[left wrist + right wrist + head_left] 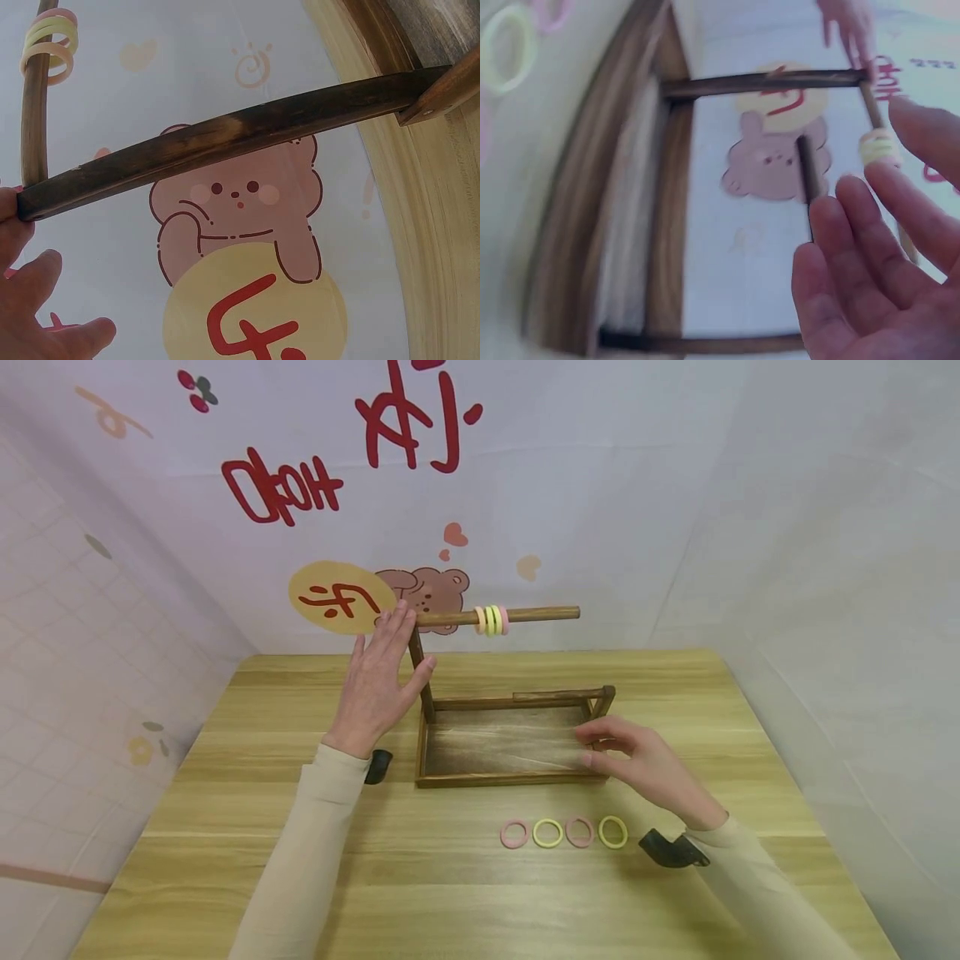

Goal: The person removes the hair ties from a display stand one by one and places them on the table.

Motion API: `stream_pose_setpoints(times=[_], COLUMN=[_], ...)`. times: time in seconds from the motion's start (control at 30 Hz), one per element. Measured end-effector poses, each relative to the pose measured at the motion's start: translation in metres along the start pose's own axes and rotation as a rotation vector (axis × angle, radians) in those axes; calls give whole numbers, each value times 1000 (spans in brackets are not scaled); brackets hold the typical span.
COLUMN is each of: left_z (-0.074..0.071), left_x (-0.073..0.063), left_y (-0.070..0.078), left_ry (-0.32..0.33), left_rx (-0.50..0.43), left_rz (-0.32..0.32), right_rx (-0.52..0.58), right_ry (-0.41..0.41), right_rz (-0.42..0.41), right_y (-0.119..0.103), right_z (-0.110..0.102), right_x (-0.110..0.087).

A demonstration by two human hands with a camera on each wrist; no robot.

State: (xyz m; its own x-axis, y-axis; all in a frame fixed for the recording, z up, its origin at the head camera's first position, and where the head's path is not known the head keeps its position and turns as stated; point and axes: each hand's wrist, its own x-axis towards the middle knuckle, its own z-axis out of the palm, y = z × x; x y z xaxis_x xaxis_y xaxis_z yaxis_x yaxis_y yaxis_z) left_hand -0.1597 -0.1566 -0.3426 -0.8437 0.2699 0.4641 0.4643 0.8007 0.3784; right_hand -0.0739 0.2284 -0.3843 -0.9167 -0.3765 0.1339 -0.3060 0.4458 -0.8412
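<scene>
A dark wooden stand (510, 779) with a tray-like base sits on the table. Its tall left post (225, 135) carries a long upper rod (543, 613), and a short lower rod (551, 696) extends from a post at the right. Several orange, yellow and pink rings (492, 621) hang on the upper rod. My left hand (378, 685), fingers extended, touches the top of the tall post. My right hand (637, 758) is by the base's right end, fingers loosely bent; the right wrist view shows nothing in the hand (885, 277).
Pink and yellow rings lie in a row on the wooden table (450, 893) in front of the stand, among them a yellow ring (548, 845). A white printed cloth (600, 485) hangs behind the table. Black wrist devices (671, 849) show beneath the forearms.
</scene>
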Motion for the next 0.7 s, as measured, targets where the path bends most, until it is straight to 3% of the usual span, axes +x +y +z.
stream_pose_setpoints(times=[0.27,0.7], left_z=[1,0], left_x=[0,0], left_y=[-1,-1], left_ry=[8,-1], left_rx=[2,13], left_rz=[8,3], right_rx=[97,277], right_ry=[57,243], right_rz=[22,85], right_y=[-25,-53], right_z=[12,31], right_x=[27,68])
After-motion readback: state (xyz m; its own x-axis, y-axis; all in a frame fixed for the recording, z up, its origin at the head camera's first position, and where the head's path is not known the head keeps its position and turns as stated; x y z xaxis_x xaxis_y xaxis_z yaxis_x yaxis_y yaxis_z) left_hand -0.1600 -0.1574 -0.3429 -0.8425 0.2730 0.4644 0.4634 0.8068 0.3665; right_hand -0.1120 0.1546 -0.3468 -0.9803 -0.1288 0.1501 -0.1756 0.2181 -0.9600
